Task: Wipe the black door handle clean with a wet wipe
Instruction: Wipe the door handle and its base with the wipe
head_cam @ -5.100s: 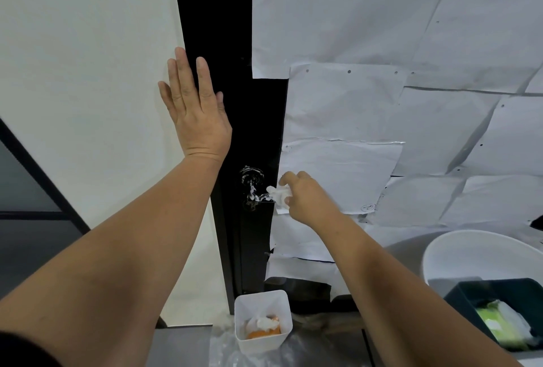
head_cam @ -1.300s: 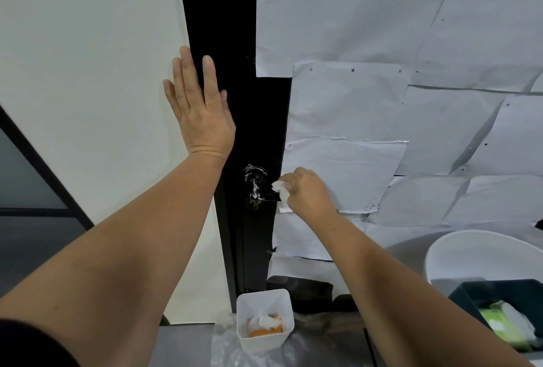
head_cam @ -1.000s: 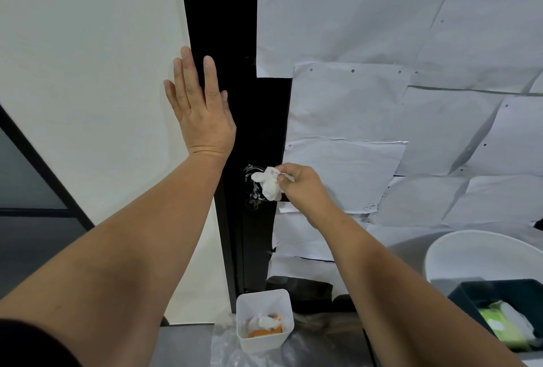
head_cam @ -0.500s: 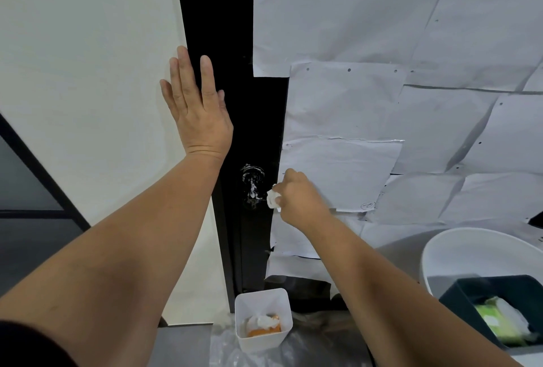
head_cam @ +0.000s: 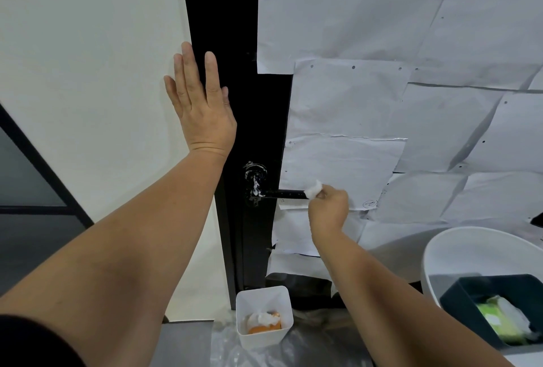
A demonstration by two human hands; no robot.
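While right hand [head_cam: 328, 205] pinches wipe [head_cam: 313, 192], handle [head_cam: 289, 194] smeared

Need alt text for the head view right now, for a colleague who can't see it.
The right hand pinches a wet wipe against the free end of the black door handle, whose base shows white smears. The left hand lies flat, straddling wall and black door edge.

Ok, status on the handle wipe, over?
Left hand flat on black door frame, open. Right hand pinching white wet wipe at tip of black door handle. White residue at rose. Nothing in the way.
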